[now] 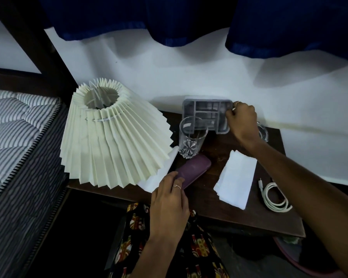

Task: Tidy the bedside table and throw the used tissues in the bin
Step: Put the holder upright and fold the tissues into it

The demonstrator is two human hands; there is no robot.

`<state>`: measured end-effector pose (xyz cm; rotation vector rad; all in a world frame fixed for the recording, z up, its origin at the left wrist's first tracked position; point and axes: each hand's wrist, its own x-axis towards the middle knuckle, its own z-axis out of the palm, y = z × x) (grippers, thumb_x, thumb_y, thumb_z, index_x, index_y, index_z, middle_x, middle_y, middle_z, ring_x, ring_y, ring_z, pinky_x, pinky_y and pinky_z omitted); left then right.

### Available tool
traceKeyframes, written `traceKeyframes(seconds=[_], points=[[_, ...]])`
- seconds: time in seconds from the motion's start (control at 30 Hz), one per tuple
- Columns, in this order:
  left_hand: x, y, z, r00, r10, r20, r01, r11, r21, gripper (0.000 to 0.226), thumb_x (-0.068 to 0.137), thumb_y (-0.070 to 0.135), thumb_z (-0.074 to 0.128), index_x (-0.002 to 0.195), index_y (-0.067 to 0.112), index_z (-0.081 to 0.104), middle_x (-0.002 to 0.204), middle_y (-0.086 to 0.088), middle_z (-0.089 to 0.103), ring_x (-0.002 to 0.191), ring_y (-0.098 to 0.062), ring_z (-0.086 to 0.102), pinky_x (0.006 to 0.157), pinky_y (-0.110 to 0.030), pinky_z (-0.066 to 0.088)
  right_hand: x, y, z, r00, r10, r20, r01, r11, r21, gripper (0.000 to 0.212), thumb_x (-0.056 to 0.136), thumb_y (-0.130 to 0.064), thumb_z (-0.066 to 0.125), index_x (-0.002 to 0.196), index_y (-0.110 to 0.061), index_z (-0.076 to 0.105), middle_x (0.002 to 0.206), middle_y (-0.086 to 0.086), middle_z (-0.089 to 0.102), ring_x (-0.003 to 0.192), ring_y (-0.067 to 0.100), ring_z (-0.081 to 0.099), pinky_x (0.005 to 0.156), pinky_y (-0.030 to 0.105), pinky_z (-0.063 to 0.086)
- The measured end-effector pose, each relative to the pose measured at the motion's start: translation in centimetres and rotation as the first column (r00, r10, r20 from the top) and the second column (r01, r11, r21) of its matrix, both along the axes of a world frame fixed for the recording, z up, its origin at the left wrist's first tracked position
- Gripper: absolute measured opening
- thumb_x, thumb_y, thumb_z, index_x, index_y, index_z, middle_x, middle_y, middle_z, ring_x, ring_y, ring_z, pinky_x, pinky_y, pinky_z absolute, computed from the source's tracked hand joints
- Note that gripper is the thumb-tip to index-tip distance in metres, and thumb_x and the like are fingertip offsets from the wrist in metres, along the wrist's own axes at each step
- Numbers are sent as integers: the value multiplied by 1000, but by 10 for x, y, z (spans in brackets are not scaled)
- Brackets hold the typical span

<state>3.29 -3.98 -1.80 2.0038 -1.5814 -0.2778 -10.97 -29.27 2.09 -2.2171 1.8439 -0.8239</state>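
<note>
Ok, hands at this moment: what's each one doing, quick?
Left hand: fingers rest on the purple case; a real grip cannot be told.
Right hand: pinches the right edge of the grey organiser tray.
</note>
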Motion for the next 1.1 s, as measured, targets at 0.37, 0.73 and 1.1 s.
traceKeyframes(seconds=[0.37,0.73,1.1], points=[[-2,5,-1,997,-54,63,54,999,-6,27,85,14,53,109,17,64,124,1,58,112,-17,59,90,-35,50,-11,-11,17,970,-158,186,96,948,304,32,86,-17,56,70,10,62,38,2,50,42,11,51,52,24,44],[-3,0,-4,995,-88,55,87,996,8,28,82,15,52,107,19,63,122,1,57,111,-16,59,89,-34,51,-2,-25,9,947,-242,210,147,911,386,44,89,-20,57,48,-11,44,33,0,44,48,11,42,50,25,37],[-5,-2,-2,994,-94,57,93,995,20,35,86,23,36,109,19,62,122,1,57,111,-15,58,88,-33,50,-1,-24,10,947,-256,193,173,916,363,50,91,-26,57,48,-8,41,50,6,40,58,22,43,52,29,30]])
